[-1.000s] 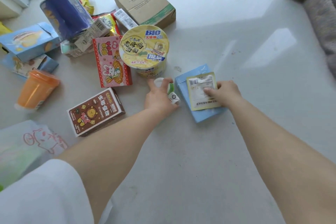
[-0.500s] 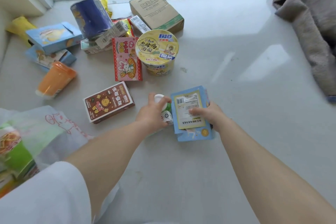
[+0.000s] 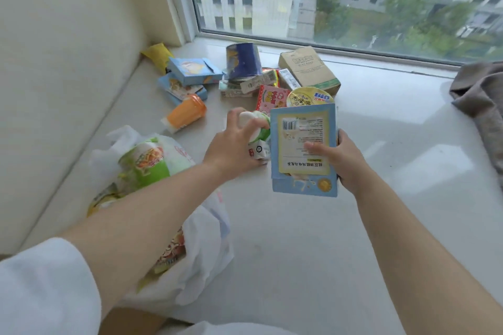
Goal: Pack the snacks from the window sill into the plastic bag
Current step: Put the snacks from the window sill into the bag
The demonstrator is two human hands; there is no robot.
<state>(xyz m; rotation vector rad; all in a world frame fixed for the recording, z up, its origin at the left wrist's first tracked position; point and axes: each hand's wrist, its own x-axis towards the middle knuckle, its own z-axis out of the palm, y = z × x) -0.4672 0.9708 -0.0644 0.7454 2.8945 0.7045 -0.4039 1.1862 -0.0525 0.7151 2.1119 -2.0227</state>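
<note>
1. Currently, a blue packet (image 3: 303,149) is grasped by the right hand (image 3: 337,158), and a white-green snack (image 3: 257,130) by the left hand (image 3: 234,147), above the window sill (image 3: 381,198).
2. Both are best lowered into the plastic bag (image 3: 201,226) at lower left.

Home, window sill (image 3: 381,226), apartment blocks outside

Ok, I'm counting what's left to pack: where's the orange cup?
In the head view the orange cup lies on its side on the sill, left of the left hand, just below the blue boxes.
</note>
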